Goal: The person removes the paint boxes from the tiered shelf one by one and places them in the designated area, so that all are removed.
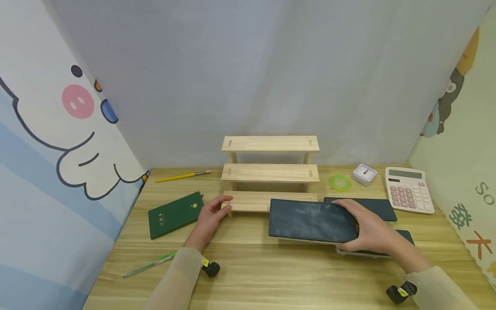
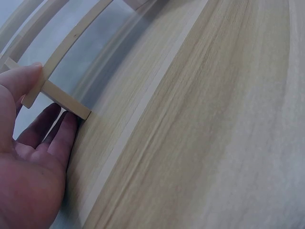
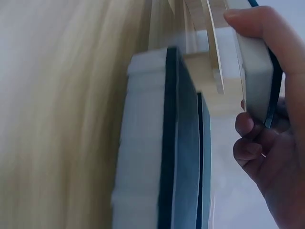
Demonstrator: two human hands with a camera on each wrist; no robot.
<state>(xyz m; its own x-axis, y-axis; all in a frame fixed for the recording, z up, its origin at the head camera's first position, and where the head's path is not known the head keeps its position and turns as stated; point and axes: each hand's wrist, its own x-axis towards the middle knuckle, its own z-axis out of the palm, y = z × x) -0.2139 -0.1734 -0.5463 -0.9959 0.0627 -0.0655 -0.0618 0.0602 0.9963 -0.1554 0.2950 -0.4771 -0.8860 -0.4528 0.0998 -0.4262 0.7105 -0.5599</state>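
Note:
A three-step wooden stand (image 1: 270, 172) stands against the back wall. My left hand (image 1: 209, 220) holds the left end of its lowest step. In the left wrist view, the thumb (image 2: 28, 78) lies against the board's end and other fingers are beside the leg (image 2: 66, 100). My right hand (image 1: 366, 230) grips the right end of a flat rectangular box (image 1: 310, 220) with a dark blue top and pale sides. It is raised in front of the lowest step, partly covering it. Two similar boxes, a rear one (image 1: 372, 206) and a front one (image 3: 138, 152), lie beneath and beyond the right hand.
At the left lie a yellow paintbrush (image 1: 178, 177), a green notebook (image 1: 174, 215) and a green pen (image 1: 149, 265). A green tape roll (image 1: 339, 182), a small square clock (image 1: 364, 174) and a calculator (image 1: 409, 190) are at the back right. Printed panels (image 1: 42, 120) flank the table.

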